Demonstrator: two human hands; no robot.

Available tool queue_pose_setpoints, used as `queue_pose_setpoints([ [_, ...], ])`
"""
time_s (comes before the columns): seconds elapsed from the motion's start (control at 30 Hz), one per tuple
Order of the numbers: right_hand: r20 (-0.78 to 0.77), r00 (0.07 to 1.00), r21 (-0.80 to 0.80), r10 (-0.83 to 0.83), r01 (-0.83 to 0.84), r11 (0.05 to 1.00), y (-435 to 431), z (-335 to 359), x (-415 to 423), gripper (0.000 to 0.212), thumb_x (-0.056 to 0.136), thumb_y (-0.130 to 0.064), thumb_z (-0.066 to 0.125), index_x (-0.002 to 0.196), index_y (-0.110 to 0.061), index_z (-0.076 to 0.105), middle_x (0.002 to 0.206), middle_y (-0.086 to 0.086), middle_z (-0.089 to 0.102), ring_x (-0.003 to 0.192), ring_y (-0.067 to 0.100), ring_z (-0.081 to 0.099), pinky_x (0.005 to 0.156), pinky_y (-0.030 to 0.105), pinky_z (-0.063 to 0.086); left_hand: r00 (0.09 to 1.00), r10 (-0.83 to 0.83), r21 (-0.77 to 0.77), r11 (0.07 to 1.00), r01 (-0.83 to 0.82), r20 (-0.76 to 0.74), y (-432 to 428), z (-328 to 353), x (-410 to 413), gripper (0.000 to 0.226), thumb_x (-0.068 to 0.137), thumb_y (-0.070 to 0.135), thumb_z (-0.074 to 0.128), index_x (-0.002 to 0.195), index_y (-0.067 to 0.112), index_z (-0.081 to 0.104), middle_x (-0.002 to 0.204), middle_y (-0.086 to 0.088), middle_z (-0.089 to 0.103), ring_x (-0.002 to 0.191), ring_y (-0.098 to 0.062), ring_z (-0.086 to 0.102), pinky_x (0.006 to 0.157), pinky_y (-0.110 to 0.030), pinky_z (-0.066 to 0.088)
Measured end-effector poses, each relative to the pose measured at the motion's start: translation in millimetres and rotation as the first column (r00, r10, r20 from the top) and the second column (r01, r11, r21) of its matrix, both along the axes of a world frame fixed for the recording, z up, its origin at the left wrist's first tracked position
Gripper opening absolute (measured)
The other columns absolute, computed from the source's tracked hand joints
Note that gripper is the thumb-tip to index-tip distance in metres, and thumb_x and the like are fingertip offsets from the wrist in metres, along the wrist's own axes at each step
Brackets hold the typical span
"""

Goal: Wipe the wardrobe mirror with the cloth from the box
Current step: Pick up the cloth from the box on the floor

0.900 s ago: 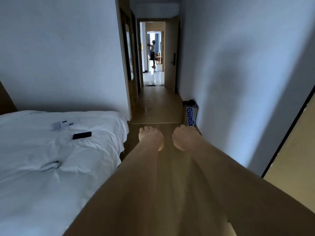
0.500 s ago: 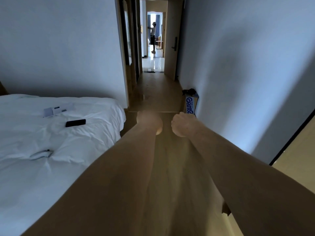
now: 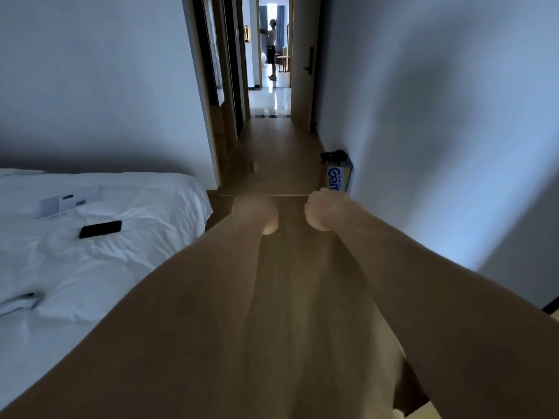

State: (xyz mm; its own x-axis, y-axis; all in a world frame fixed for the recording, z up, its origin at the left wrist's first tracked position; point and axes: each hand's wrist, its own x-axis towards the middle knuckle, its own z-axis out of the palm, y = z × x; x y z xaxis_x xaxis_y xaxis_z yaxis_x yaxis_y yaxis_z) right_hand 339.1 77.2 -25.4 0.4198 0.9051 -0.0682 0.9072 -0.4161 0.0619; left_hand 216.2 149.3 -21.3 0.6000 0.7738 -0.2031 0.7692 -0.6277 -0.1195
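Observation:
Both my bare arms reach straight ahead over the wooden floor. My left hand is blurred, its fingers curled under, and nothing shows in it. My right hand is a fist seen from the back, also holding nothing. Just beyond the right hand, a cardboard box with blue lettering stands against the right wall. A dark cloth lies bunched on top of it. The wardrobe mirror is a tall framed panel on the left side of the corridor, seen edge-on.
A bed with white sheets fills the left; a black phone and papers lie on it. The corridor runs to an open door. Another person stands in the far room.
The view has tilted down and come closer to the box. Both hands have stayed stretched forward side by side, and the knuckles that showed before are tucked under.

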Motion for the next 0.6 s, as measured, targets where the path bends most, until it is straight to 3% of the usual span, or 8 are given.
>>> queue_pose_setpoints([
  [0.1, -0.040, 0.999, -0.017, -0.032, 0.031, 0.999, 9.2, -9.9, 26.1, 0.033, 0.098, -0.017, 0.033, 0.117, -0.006, 0.058, 0.120, 0.014, 0.056, 0.108, 0.029, 0.052, 0.095, 0.040, 0.039, 1.000, -0.005, -0.025, 1.000, 0.004, -0.029, 13.8, -8.4, 22.9, 0.061, 0.095, 0.011, 0.043, 0.150, 0.003, 0.017, 0.156, -0.018, 0.019, 0.144, -0.035, 0.016, 0.117, -0.047, 0.013],
  [0.4, -0.080, 0.996, -0.048, -0.047, 0.043, 0.998, 72.7, -39.6, 82.7, 0.036, 0.100, -0.019, 0.031, 0.125, -0.003, 0.051, 0.125, 0.017, 0.051, 0.113, 0.031, 0.050, 0.096, 0.039, 0.037, 0.995, -0.025, -0.071, 0.997, 0.018, -0.098, 87.6, -37.2, 84.4, 0.058, 0.097, 0.017, 0.040, 0.149, 0.002, 0.020, 0.154, -0.019, 0.023, 0.143, -0.035, 0.020, 0.117, -0.049, 0.016],
  [0.6, -0.077, 0.995, -0.088, -0.060, 0.053, 0.995, 155.6, -51.0, 128.6, 0.030, 0.097, -0.012, 0.033, 0.110, -0.003, 0.057, 0.115, 0.015, 0.056, 0.094, 0.027, 0.052, 0.079, 0.035, 0.037, 0.991, -0.052, -0.095, 0.995, 0.041, -0.122, 173.8, -56.4, 128.7, 0.057, 0.098, 0.018, 0.037, 0.150, 0.002, 0.019, 0.156, -0.018, 0.021, 0.143, -0.034, 0.020, 0.118, -0.048, 0.015],
])
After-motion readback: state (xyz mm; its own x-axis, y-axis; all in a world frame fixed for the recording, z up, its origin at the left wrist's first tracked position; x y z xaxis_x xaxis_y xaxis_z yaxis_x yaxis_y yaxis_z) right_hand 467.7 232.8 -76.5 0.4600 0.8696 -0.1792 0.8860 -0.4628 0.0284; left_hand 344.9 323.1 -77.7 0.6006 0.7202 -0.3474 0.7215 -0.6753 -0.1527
